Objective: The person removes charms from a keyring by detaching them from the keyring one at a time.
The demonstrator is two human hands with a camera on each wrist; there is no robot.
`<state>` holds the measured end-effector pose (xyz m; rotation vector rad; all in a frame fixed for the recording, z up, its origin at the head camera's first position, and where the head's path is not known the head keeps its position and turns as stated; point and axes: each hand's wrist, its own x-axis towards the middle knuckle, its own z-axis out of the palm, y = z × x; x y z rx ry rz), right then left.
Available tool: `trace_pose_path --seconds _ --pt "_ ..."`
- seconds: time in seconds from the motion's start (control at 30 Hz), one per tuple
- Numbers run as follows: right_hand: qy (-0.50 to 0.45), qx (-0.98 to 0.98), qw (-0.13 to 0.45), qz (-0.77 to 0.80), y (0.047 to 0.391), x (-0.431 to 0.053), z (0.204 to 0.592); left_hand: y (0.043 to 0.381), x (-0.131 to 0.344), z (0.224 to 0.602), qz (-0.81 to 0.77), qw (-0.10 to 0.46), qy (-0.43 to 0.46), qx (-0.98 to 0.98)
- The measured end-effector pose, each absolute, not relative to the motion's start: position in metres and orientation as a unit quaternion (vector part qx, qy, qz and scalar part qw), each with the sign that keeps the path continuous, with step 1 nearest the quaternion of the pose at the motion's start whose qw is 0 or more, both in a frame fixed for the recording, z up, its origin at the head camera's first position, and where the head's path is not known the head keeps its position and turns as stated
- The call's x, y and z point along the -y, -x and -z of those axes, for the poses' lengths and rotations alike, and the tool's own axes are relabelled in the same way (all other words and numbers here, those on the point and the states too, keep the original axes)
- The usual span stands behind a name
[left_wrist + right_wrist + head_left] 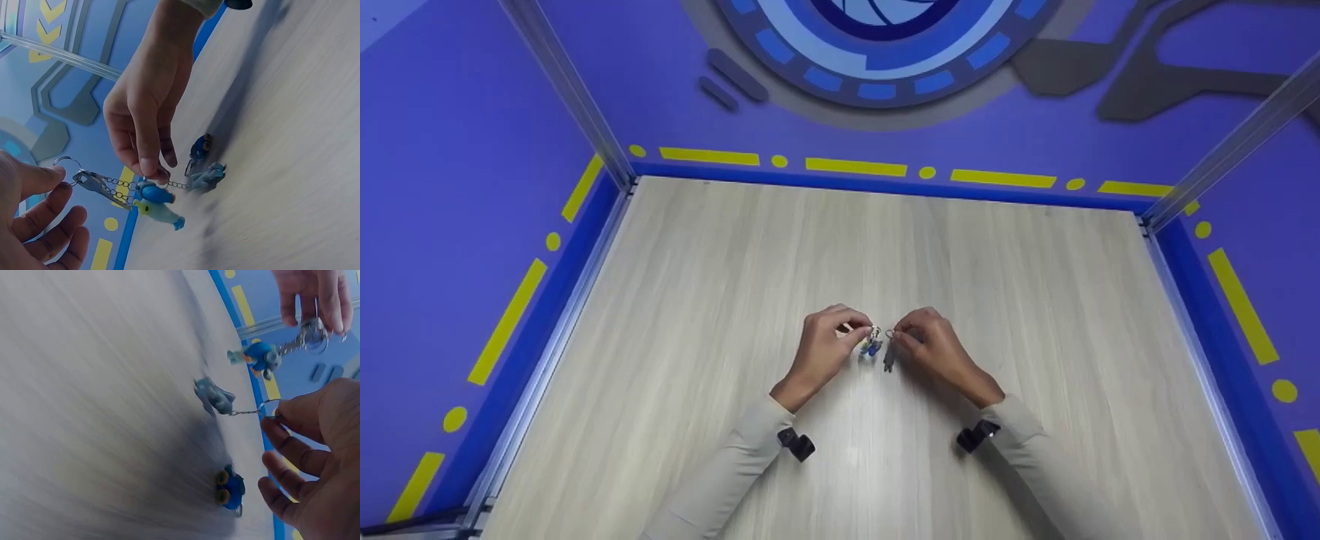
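Observation:
My left hand [826, 345] pinches a metal key ring [67, 163] between thumb and forefinger. From it hang a silver key [95, 184] and chains with a blue figure charm [156, 193] and a pale green-yellow charm [163, 215]. Facing it, my right hand [937, 346] pinches another ring [269, 406] at thumb and fingertip. A short chain joins that ring to a grey, shark-like charm [215, 396], which dangles low over the table. The two sets hang side by side, close together in the head view.
A blue charm with orange round feet [230, 488] lies on the wooden table [855, 247] by my right hand, hidden in the head view. Blue-purple panels [472, 187] with metal posts [577, 97] wall the table at the back and sides.

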<state>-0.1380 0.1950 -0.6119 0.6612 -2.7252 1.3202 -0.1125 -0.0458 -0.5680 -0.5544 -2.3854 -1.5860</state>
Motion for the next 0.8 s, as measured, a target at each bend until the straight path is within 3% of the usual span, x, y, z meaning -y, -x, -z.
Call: trace_pose_path --seconds 0.4,0.8 --pt "-0.215 0.898 0.023 -0.384 0.178 -0.200 0.626 0.116 0.043 0.566 0.548 0.114 0.195 0.805" --pt "-0.204 0.895 0.021 -0.396 0.191 -0.200 0.635 0.119 0.042 0.570 0.558 0.085 0.186 0.804"
